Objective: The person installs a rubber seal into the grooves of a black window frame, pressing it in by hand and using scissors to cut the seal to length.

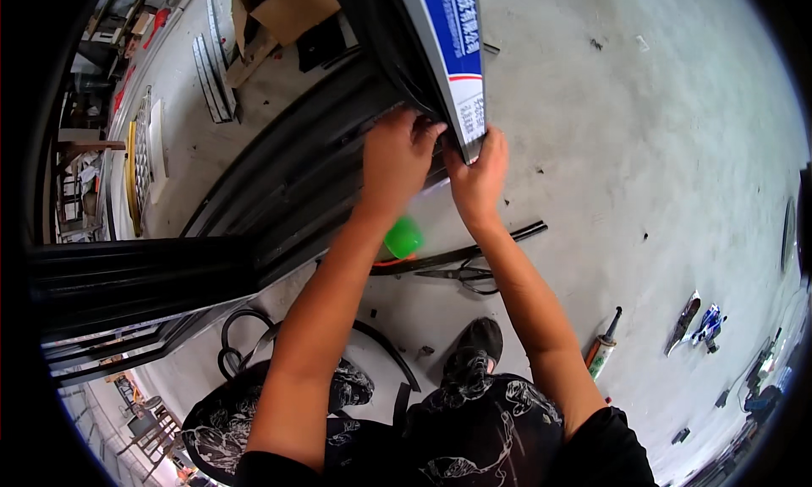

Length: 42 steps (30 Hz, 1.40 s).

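A long metal frame piece [468, 106] with blue and white printed film rises in front of me, its lower end tapering towards my hands. My right hand [480, 172] is closed round that lower end, thumb on the near side. Just left of it, my left hand [397, 153] is bent in a pinch, fingertips at a black rubber strip [416, 94] along the inner edge of the frame. The fingers partly hide the strip's end. Behind my left wrist lies a black frame [313, 140] with grooved profiles.
A green cup-like object [403, 237] shows beside my left forearm. Scissors [474, 276] and a black bar [516, 235] lie on the floor [677, 191]. A sealant tube [602, 352] is at the right, a cardboard box [292, 9] at the far left, black hose [385, 343] near my feet.
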Each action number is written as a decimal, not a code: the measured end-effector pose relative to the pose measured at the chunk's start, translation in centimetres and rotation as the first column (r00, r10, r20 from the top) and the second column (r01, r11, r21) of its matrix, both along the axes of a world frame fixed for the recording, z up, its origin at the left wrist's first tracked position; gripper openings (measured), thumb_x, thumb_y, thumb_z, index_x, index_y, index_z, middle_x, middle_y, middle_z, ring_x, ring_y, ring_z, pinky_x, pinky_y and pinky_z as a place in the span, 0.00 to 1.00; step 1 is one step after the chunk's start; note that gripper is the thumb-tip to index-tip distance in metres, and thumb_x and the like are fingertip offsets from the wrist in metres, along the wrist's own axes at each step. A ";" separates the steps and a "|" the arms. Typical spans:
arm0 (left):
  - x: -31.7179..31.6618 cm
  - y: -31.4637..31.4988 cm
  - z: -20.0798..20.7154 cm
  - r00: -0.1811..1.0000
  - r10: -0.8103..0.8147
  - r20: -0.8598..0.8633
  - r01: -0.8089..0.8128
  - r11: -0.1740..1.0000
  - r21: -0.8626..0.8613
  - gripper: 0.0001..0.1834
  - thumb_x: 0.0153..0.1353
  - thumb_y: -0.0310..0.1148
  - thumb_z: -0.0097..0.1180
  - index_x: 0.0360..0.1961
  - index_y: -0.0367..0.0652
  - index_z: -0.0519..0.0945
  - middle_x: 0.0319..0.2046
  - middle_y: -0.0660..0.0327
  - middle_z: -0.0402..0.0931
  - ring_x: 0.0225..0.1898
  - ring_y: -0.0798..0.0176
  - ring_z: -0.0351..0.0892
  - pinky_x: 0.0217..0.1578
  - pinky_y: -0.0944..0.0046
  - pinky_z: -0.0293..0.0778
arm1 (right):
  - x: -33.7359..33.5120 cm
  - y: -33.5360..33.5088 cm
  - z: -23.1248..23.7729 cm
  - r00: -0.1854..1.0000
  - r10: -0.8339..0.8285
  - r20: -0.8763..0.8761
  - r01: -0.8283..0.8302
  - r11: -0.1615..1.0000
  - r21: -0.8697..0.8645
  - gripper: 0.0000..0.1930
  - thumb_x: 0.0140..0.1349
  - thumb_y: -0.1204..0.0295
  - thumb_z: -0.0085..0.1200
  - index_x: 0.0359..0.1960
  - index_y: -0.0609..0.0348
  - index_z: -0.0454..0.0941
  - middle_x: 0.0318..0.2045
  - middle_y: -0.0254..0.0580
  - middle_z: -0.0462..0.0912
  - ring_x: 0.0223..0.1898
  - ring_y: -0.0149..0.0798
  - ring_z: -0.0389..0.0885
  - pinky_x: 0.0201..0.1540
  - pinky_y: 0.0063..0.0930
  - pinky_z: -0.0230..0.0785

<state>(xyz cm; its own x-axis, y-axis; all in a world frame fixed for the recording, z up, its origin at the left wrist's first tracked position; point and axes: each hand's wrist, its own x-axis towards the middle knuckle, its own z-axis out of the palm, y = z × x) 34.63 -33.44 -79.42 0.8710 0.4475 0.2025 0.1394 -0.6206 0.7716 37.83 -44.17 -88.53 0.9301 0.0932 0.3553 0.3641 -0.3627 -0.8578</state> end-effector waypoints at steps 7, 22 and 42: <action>0.1 0.1 0.0 0.999 -0.001 -0.043 0.002 0.999 0.036 0.08 0.59 0.26 0.62 0.36 0.31 0.79 0.31 0.50 0.83 0.32 0.58 0.85 0.34 0.63 0.77 | 1.0 -0.6 2.0 0.999 0.025 -0.039 -0.032 0.979 -0.201 0.23 0.46 0.69 0.67 0.44 0.61 0.73 0.36 0.49 0.78 0.40 0.55 0.76 0.40 0.44 0.70; 0.3 2.3 1.0 0.977 -0.171 -0.128 0.193 0.965 0.177 0.08 0.63 0.30 0.56 0.34 0.35 0.80 0.25 0.52 0.81 0.23 0.56 0.83 0.27 0.58 0.76 | 1.4 -0.7 5.4 0.999 0.042 -0.030 -0.050 0.930 -0.364 0.23 0.45 0.65 0.69 0.38 0.60 0.70 0.34 0.48 0.78 0.39 0.55 0.76 0.38 0.44 0.71; 0.4 2.2 -0.4 0.988 -0.147 -0.049 0.142 0.986 -0.082 0.07 0.62 0.29 0.57 0.37 0.38 0.82 0.24 0.53 0.81 0.21 0.58 0.83 0.24 0.61 0.75 | 0.3 -0.9 1.2 0.999 -0.030 -0.038 0.011 0.902 -0.431 0.24 0.43 0.67 0.69 0.38 0.61 0.68 0.35 0.51 0.78 0.40 0.56 0.77 0.40 0.46 0.72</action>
<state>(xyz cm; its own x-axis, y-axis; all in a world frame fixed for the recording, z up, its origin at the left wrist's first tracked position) 34.99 -31.20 -79.78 0.9365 0.3288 0.1223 0.0959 -0.5753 0.8123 38.13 -45.04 -87.30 0.9467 0.2090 0.2453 0.3196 -0.7069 -0.6310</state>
